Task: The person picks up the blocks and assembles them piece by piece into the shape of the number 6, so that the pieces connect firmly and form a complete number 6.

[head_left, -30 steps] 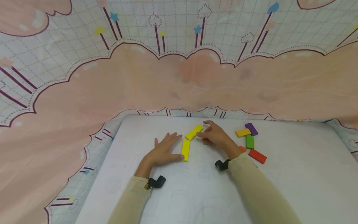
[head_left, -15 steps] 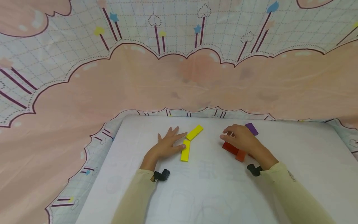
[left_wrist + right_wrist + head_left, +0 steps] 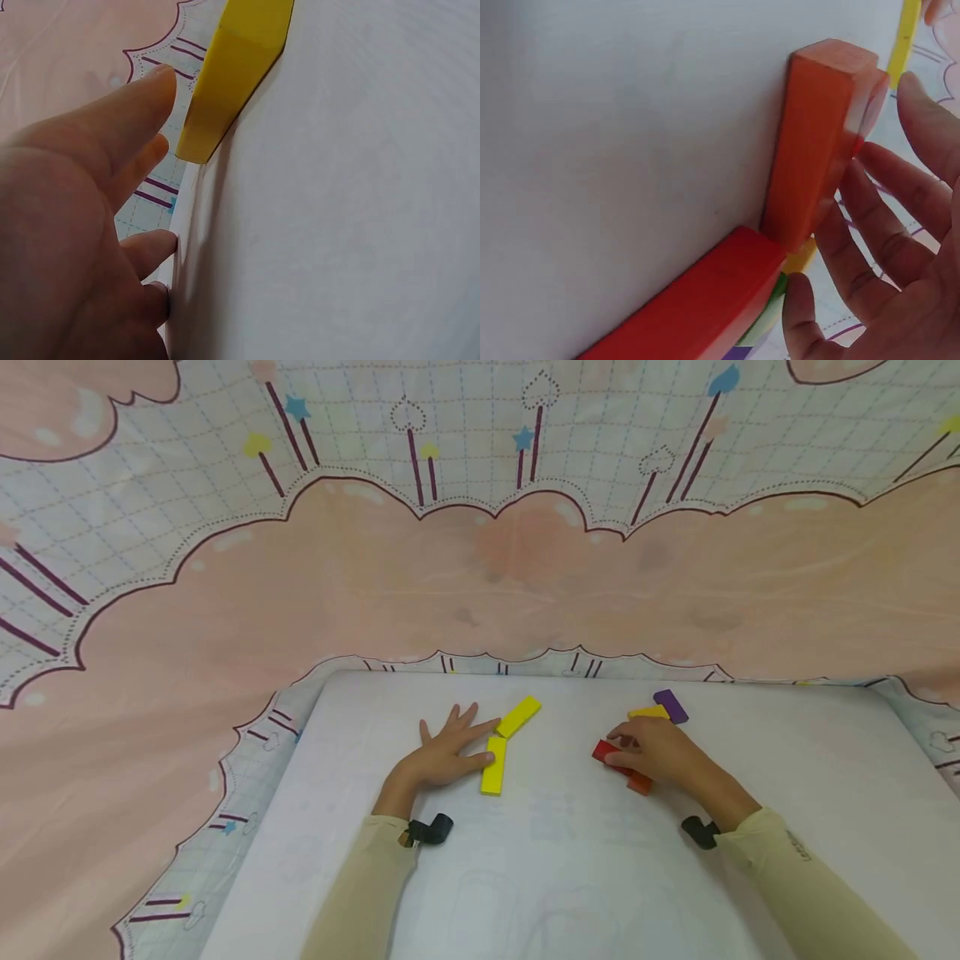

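Observation:
Fingers spread, my left hand (image 3: 442,756) rests beside a long yellow block (image 3: 492,768). Its thumb overlaps that block's left side in the head view. The index fingertip comes right up to a second, slanted yellow block (image 3: 519,717), which meets the first one's far end. My right hand (image 3: 656,750) is over the loose blocks, with thumb and index fingertips right at a red block (image 3: 602,749). The right wrist view shows the fingers loosely bent beside an orange block (image 3: 810,142), with another red block (image 3: 690,300) and a sliver of green block (image 3: 780,288) below.
A yellow-orange block (image 3: 647,712) and a purple block (image 3: 671,707) lie beyond my right hand. Everything is on a white tabletop (image 3: 525,877). A patterned pink curtain (image 3: 450,585) hangs behind its far edge.
My right hand has moved from the yellow blocks rightward to the loose blocks, then down to the red one. My left hand has slid slightly up along the near yellow block.

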Action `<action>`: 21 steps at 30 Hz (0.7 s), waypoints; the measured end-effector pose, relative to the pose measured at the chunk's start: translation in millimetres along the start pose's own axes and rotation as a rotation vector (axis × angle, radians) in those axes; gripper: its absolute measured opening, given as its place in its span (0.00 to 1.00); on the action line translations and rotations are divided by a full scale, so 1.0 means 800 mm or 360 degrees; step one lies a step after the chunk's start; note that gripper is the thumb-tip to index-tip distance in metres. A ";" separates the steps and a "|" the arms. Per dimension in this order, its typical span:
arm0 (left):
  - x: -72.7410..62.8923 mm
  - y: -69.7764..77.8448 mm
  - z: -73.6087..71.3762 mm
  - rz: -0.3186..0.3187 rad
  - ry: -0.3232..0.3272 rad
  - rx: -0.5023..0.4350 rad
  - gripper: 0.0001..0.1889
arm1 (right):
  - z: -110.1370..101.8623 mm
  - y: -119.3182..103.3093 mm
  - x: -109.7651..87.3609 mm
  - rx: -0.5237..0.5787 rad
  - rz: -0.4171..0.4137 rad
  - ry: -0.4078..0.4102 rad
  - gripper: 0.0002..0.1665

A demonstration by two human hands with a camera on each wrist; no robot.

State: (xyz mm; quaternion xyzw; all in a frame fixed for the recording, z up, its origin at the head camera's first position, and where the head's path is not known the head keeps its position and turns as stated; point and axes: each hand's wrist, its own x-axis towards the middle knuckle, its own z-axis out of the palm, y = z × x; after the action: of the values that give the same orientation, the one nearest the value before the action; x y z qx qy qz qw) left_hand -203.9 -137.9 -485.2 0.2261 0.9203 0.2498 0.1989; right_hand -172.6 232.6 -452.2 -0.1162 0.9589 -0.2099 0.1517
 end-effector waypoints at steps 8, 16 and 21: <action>0.002 -0.001 0.002 -0.0015 -0.0008 0.0040 0.34 | 0.003 0.006 0.001 -0.0040 -0.0010 -0.0028 0.25; 0.003 0.000 0.003 -0.0032 0.0016 0.0048 0.33 | 0.003 0.004 -0.002 0.0062 -0.0046 -0.0006 0.21; 0.003 0.000 0.005 -0.0038 0.0021 0.0037 0.33 | 0.005 0.000 -0.006 0.0128 -0.0087 0.0029 0.20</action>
State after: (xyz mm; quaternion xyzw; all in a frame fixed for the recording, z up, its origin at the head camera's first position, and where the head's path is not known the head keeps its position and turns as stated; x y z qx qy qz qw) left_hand -203.8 -135.3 -489.0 0.2158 0.9271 0.2381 0.1931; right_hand -166.7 232.2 -454.7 -0.1343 0.9475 -0.2535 0.1415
